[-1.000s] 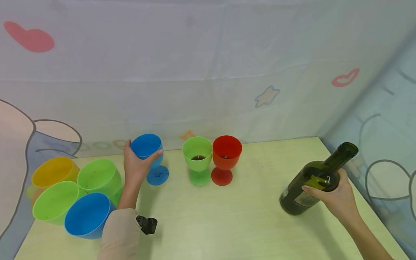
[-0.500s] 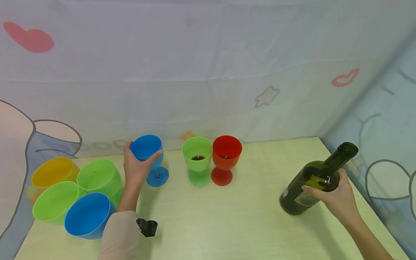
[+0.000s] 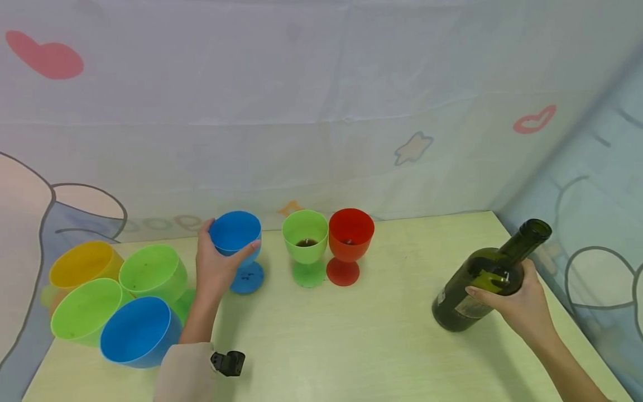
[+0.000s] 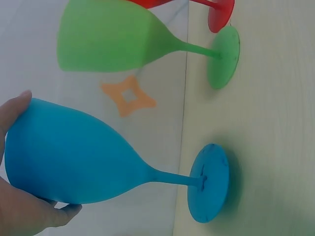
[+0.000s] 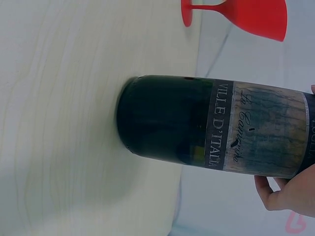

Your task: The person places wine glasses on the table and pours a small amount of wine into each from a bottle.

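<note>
My left hand (image 3: 217,264) grips a blue plastic goblet (image 3: 235,233) by its bowl, thumb on the near right side and fingers round the left. In the left wrist view the goblet's foot (image 4: 209,183) is right at the tabletop, its shadow beside it. To its right stand a green goblet (image 3: 305,237) and a red goblet (image 3: 350,234), each with a little dark liquid inside. On the right side of the table my right hand (image 3: 527,312) holds a dark green wine bottle (image 3: 472,296) round its upper body. The bottle's label (image 5: 268,128) shows in the right wrist view.
Several more goblets cluster at the left: a yellow one (image 3: 85,265), a green one (image 3: 153,271), another green one (image 3: 87,307) and a blue one (image 3: 138,332). A printed cloth (image 3: 321,111) hangs along the table's back edge, and another (image 3: 603,195) on the right.
My left hand and the blue goblet have shifted right, closer to the green goblet, and slightly nearer to me. The right hand and the bottle have stayed in place.
</note>
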The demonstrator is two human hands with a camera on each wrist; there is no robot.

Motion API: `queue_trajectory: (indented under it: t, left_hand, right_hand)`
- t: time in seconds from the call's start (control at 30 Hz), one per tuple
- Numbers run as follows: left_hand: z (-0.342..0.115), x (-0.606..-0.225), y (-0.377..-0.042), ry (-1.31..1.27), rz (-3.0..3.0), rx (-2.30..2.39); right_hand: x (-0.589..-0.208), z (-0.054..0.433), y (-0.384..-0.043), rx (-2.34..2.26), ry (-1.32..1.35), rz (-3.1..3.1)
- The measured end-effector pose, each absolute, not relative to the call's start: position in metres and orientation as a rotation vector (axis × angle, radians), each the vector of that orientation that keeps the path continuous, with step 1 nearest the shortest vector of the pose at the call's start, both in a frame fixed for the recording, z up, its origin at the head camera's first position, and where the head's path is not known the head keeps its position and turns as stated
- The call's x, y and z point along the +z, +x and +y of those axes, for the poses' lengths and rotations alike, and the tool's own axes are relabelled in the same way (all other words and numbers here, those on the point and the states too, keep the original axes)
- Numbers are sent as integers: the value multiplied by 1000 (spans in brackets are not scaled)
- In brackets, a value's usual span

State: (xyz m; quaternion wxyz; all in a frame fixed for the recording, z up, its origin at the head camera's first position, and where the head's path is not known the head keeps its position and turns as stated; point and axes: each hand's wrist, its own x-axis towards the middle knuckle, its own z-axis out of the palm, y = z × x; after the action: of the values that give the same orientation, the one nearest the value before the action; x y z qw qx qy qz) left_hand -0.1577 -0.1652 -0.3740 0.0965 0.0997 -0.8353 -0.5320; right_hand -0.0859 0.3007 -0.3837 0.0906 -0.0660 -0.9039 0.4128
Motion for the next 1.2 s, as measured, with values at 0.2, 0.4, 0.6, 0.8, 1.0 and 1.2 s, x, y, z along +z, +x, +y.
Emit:
queue_trajectory:
  t: [0.2, 0.4, 0.6, 0.8, 1.0, 1.2]
  left_hand:
    - [-158, -372, -149, 233, -2509, -1578]
    - [-154, -369, -139, 179, -2527, -1597]
    - [-149, -366, -128, 128, -2574, -1596]
    - [-145, -362, -119, 64, -2605, -1594]
    - [-141, -357, -112, -3, -2596, -1606]
    - [-134, -357, -107, -48, -2614, -1632]
  right_hand:
    - [-383, 298, -86, 1216, -167, -2672]
    - [-382, 295, -87, 1194, -159, -2673]
    - [-382, 294, -87, 1196, -128, -2672]
    - [-381, 291, -87, 1187, -103, -2693]
    - [-379, 288, -86, 1195, -67, -2710]
    - [-377, 282, -85, 1178, -39, -2711]
